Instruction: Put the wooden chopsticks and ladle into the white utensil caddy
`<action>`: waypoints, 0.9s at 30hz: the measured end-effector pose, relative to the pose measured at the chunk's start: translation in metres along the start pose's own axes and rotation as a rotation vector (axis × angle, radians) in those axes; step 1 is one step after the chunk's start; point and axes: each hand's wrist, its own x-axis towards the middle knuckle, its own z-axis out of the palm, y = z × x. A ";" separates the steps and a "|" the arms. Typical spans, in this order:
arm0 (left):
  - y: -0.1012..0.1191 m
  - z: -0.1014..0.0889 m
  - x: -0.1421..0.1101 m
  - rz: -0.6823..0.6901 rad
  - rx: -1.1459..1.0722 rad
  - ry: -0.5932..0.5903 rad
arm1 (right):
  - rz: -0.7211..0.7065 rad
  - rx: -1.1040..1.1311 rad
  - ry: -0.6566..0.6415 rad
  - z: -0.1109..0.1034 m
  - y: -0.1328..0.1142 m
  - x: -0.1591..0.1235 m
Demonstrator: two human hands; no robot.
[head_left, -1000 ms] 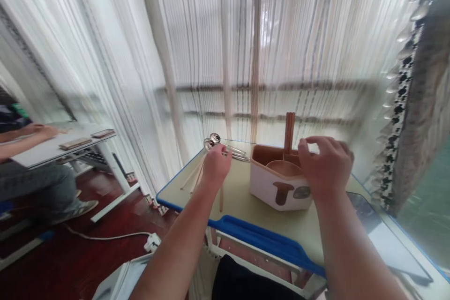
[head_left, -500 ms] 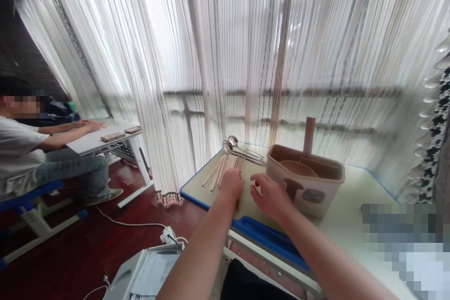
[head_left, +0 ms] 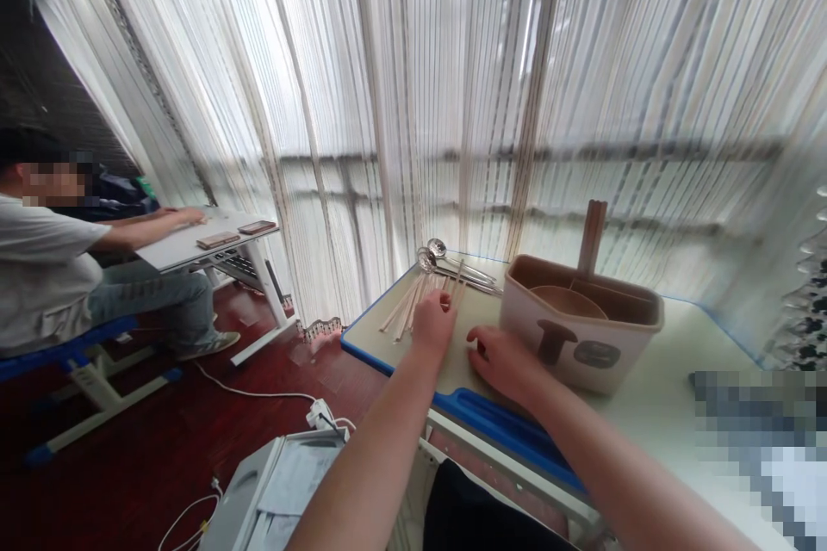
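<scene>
My left hand (head_left: pixel 434 323) is closed around a pair of wooden chopsticks (head_left: pixel 459 280) whose upper ends stick up past the fingers, tilted. More pale chopsticks (head_left: pixel 404 310) lie fanned out on the table just left of that hand. Behind them rest two metal slotted spoons (head_left: pixel 427 258), handles pointing right. My right hand (head_left: pixel 502 355) hovers over or rests on the tabletop, fingers loosely curled and apart, with nothing seen in it. Close to its right stands a beige caddy (head_left: pixel 585 353) with a brown inner rim, a mushroom-shaped mark and an upright brown handle (head_left: pixel 593 237).
The cream table (head_left: pixel 672 387) has a blue edge with a pencil groove (head_left: pixel 497 430). A striped curtain (head_left: pixel 452 86) hangs behind it. To the left, a person (head_left: pixel 45 275) sits at another table (head_left: pixel 171 245). A power strip (head_left: pixel 320 415) and cables lie below on the left.
The view has shifted slightly. My left hand has raised the chopsticks so their ends now show above the fingers. The fingers of my right hand have curled and lowered a little.
</scene>
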 end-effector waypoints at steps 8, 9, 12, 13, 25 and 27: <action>0.023 -0.006 0.001 -0.182 -1.191 -0.006 | -0.027 0.179 0.070 -0.001 -0.004 0.002; 0.024 -0.008 0.001 -0.204 -1.243 -0.002 | -0.036 0.212 0.058 -0.001 -0.005 0.001; 0.024 -0.009 0.002 -0.230 -1.318 -0.009 | -0.042 0.339 0.006 -0.004 -0.010 -0.001; 0.023 -0.008 0.003 -0.227 -1.322 -0.009 | -0.039 0.386 -0.014 -0.004 -0.011 -0.002; 0.024 -0.006 -0.001 -0.169 -1.310 0.005 | 0.032 0.484 -0.069 0.007 -0.001 0.005; 0.025 -0.007 -0.001 -0.187 -1.332 -0.019 | 0.013 0.444 -0.060 0.005 -0.002 0.005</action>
